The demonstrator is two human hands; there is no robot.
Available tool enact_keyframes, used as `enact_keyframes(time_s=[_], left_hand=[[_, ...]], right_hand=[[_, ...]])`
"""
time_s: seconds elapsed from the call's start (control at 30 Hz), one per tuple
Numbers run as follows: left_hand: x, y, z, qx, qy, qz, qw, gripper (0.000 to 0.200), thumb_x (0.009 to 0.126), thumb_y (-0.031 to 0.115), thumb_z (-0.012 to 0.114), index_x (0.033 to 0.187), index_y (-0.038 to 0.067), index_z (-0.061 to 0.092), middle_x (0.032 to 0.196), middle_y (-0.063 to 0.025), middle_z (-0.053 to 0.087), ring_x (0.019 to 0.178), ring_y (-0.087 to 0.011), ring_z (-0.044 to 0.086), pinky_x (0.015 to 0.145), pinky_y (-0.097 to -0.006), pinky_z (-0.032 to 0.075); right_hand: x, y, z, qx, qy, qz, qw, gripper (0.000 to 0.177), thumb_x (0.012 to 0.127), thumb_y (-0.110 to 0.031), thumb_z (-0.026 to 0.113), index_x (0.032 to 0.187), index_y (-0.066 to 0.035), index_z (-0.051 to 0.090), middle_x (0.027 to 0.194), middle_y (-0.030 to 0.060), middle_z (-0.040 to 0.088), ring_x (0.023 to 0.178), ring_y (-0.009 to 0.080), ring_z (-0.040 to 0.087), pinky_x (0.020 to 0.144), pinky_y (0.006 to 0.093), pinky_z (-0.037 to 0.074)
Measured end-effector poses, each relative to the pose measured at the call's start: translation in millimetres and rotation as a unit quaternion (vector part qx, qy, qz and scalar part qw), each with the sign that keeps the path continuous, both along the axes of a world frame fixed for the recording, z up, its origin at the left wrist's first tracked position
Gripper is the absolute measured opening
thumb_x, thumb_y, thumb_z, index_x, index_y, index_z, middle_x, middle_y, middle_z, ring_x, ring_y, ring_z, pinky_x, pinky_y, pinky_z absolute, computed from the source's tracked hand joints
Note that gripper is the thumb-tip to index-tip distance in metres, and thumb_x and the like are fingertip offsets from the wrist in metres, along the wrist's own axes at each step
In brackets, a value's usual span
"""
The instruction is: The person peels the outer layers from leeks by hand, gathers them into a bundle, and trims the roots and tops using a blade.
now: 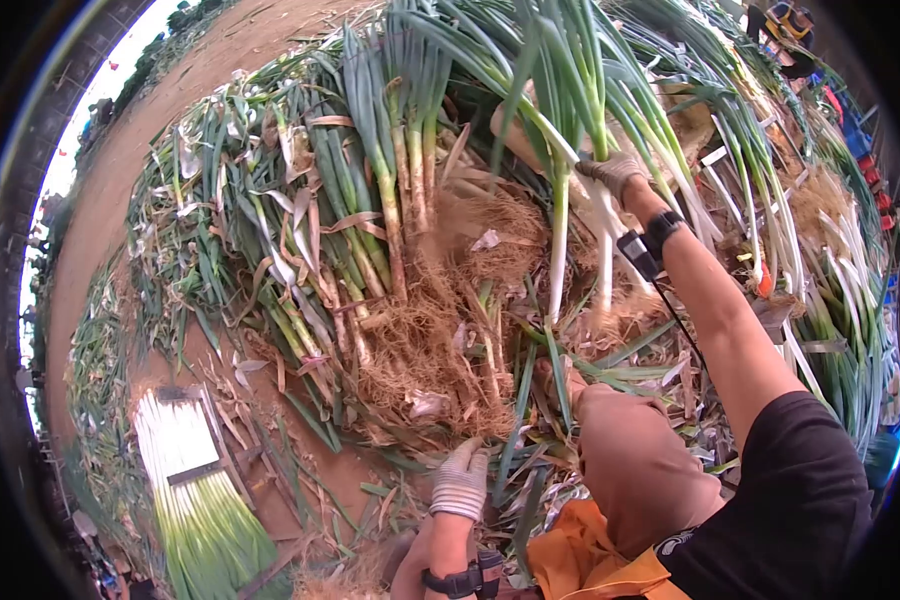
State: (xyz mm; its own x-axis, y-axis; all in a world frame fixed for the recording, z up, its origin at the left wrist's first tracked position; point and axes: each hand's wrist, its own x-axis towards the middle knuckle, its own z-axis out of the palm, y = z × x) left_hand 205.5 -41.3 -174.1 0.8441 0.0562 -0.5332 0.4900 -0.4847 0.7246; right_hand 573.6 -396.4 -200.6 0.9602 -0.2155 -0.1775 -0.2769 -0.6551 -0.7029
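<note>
My right hand (615, 172), in a pale work glove, is closed round the stalks of a few long green onions (560, 225). Their white ends hang downward and their green leaves rise past the top of the view. In another pale, striped glove, my left hand (460, 482) is low in the middle, its fingers stretched forward with nothing visible in them. Just beyond those fingers lies a tangle of brown roots (420, 360), belonging to untrimmed green onions (388, 200) with dry, dirty outer leaves.
At lower left, cleaned green onions (195, 490) lie in a frame (225, 440). Leaf scraps litter the ground around my knee (635, 450). More onions (840, 290) are heaped at right. Bare soil (120, 180) runs along the left. Another person (790, 25) is at the far upper right.
</note>
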Motion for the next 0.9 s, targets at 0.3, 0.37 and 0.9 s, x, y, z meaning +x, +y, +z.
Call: enact_keyframes(time_s=[0.3,0.37,0.9], left_hand=[[-12,8,1,0.002,0.009,-0.027,1.000,0.025,0.088,0.019,0.052,0.107,0.004,0.061,0.087,-0.0172,0.064,0.080,-0.0289,0.061,0.073,-0.0357,0.048],[-9,14,10,0.062,-0.073,-0.082,0.992,0.024,0.088,0.015,0.052,0.108,0.002,0.059,0.079,-0.0155,0.064,0.066,-0.0250,0.062,0.065,-0.0332,0.049],[-22,52,6,0.108,-0.101,0.165,0.975,0.027,0.086,0.017,0.055,0.104,0.000,0.062,0.095,-0.0188,0.065,0.088,-0.0271,0.063,0.082,-0.0344,0.048]], right_hand=[[-49,196,28,-0.377,0.019,0.378,0.845,0.031,0.085,-0.014,0.054,0.115,-0.014,0.060,0.105,0.0081,0.063,0.092,0.0250,0.063,0.078,0.0300,0.052],[-53,263,13,-0.107,0.148,0.382,0.906,0.032,0.086,-0.020,0.055,0.115,-0.009,0.060,0.108,0.0138,0.063,0.097,0.0287,0.062,0.081,0.0325,0.051],[-247,283,25,-0.183,0.144,0.531,0.815,0.024,0.077,-0.023,0.060,0.091,-0.005,0.065,0.074,0.0154,0.064,0.067,0.0304,0.064,0.056,0.0400,0.052]])
